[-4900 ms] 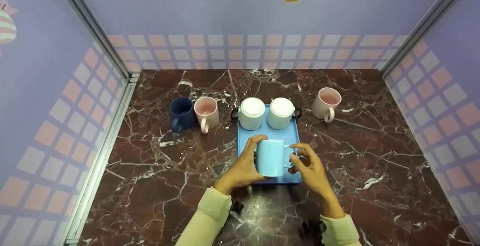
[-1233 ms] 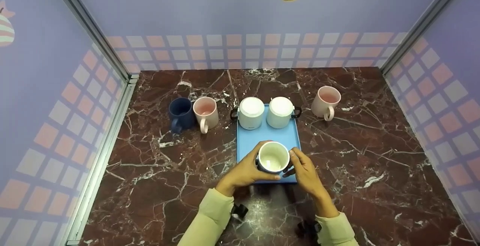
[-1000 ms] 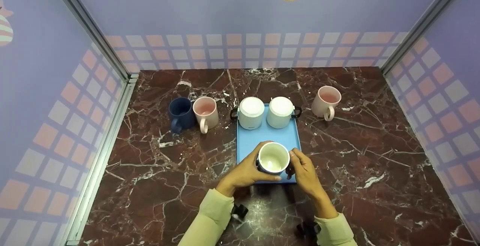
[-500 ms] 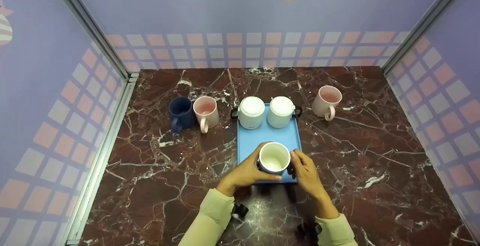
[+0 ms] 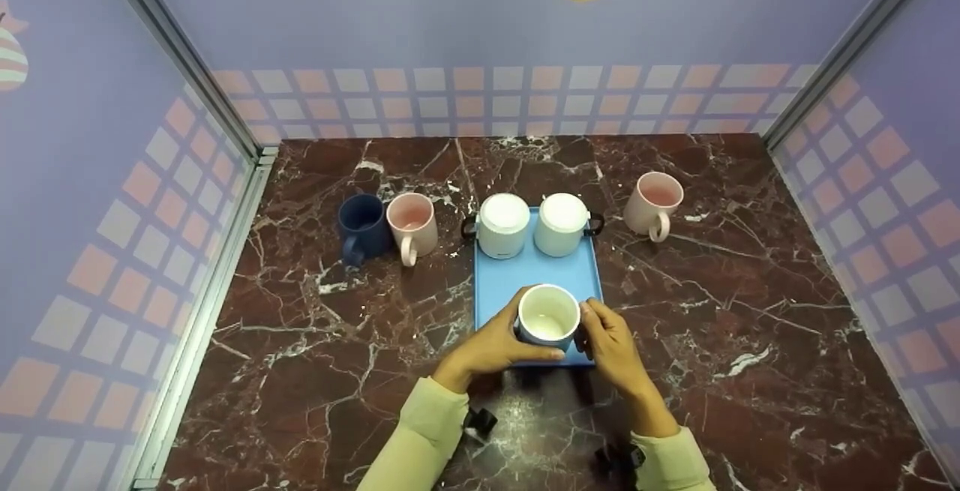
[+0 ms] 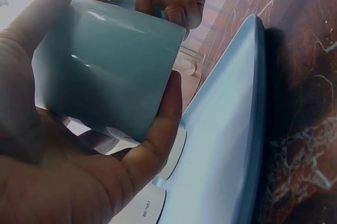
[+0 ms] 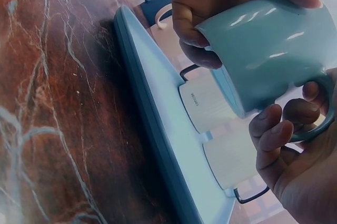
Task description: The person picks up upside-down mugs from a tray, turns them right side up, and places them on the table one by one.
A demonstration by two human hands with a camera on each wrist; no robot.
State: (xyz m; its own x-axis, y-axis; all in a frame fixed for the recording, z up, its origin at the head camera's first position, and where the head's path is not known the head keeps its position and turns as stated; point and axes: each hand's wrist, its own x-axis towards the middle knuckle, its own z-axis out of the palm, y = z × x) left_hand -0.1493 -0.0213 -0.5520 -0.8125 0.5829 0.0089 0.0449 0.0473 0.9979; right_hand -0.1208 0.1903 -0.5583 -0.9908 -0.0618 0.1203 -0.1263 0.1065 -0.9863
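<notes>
Above the front part of a blue tray point(image 5: 517, 279) is a light blue mug point(image 5: 549, 318), held in both hands, its pale interior facing the head camera. My left hand point(image 5: 491, 341) grips the mug's body, with fingers round one side and the thumb across the front. On the other side, my right hand point(image 5: 616, 345) holds the handle; the right wrist view shows curled fingers through the mug handle point(image 7: 324, 113). At the tray's far end stand two white mugs point(image 5: 503, 232) point(image 5: 562, 230), bottoms up, with dark handles pointing outward.
Left of the tray, a navy mug point(image 5: 364, 232) stands beside a pink mug point(image 5: 415, 229). Another pink mug point(image 5: 651, 210) stands to the right. Everything rests on a dark red marbled tabletop point(image 5: 337, 371), with patterned walls on three sides.
About five seconds ago the light blue mug lay sideways in the hands; it has since turned so its mouth faces the head camera. In the last second the hands hardly move.
</notes>
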